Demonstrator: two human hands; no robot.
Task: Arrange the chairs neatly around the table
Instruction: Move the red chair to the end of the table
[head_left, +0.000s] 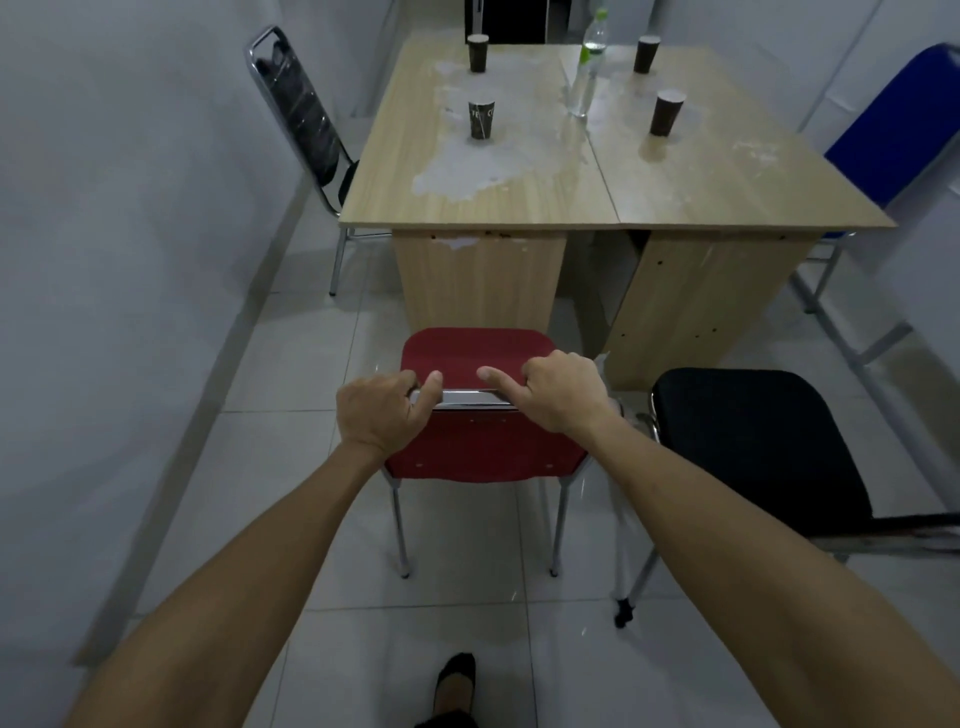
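A red chair (478, 353) with a chrome frame stands on the tiled floor just in front of the near end of the wooden table (675, 197), facing it. My left hand (382, 410) and my right hand (558, 392) both grip the chrome top bar of its backrest. A black chair (753, 441) stands to the right of the red one, turned at an angle. Another black chair (298, 111) sits tucked at the table's left side. A blue chair (893, 140) stands at the right side.
Several dark paper cups (480, 120) and a clear plastic bottle (587, 73) stand on the table. A white wall runs close along the left. A dark cabinet (511, 21) is behind the table. My foot (454, 686) shows at the bottom.
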